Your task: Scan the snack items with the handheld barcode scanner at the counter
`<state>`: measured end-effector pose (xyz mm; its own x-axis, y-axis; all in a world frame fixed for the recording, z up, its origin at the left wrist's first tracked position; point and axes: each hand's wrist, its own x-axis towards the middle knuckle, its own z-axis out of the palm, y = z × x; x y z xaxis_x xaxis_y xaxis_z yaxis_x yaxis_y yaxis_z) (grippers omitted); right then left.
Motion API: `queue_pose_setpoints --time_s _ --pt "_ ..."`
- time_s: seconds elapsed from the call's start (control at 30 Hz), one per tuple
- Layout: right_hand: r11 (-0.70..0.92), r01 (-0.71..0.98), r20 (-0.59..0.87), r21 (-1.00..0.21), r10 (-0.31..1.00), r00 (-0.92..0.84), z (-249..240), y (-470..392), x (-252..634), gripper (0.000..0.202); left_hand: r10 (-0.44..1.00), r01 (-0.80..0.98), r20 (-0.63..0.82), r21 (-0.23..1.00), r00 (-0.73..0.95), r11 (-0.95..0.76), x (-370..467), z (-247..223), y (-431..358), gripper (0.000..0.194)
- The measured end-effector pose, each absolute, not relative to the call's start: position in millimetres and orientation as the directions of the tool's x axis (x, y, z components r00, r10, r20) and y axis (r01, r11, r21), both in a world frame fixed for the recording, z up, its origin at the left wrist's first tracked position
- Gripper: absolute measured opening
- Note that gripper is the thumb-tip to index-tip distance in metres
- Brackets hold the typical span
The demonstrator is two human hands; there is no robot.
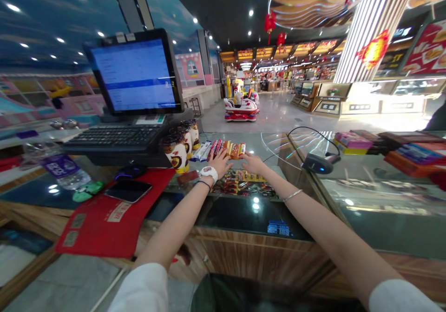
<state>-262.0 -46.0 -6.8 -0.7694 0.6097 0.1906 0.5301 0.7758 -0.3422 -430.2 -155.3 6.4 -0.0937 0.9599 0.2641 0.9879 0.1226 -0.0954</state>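
Observation:
A row of wrapped snack bars (238, 150) in silver, red, orange and yellow lies side by side on the glass counter. My left hand (219, 163), with a white watch at the wrist, rests over the red and orange wrappers, its fingers spread. At the right end of the row, my right hand (253, 164) reaches its fingertips to the last orange-yellow wrapper; its fingers are stretched out and nothing is gripped. More packaged goods (240, 182) show through the glass below both hands. Part of the row is hidden by my left fingers.
Printed cups (176, 154) stand left of the row beside a keyboard (111, 136) and a monitor (139, 75). A phone (128, 190) lies on a red mat (104, 228), near a water bottle (64, 170). To the right are a barcode scanner (318, 163) and stacked boxes (353, 141).

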Motion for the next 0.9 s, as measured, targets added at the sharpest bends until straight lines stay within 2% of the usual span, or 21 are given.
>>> queue_pose_setpoints --time_s 0.53,0.9 --pt "0.772 0.525 0.220 -0.358 0.616 -0.757 -8.7 -40.0 -262.0 0.045 0.939 0.987 0.328 -0.083 -0.100 0.134 -437.8 2.7 -147.9 0.038" --pt "0.832 0.477 0.231 -0.281 0.542 -0.808 11.9 -65.1 -223.8 0.071 0.932 0.977 0.334 -0.106 -0.142 0.187 -390.7 23.7 -172.4 0.052"
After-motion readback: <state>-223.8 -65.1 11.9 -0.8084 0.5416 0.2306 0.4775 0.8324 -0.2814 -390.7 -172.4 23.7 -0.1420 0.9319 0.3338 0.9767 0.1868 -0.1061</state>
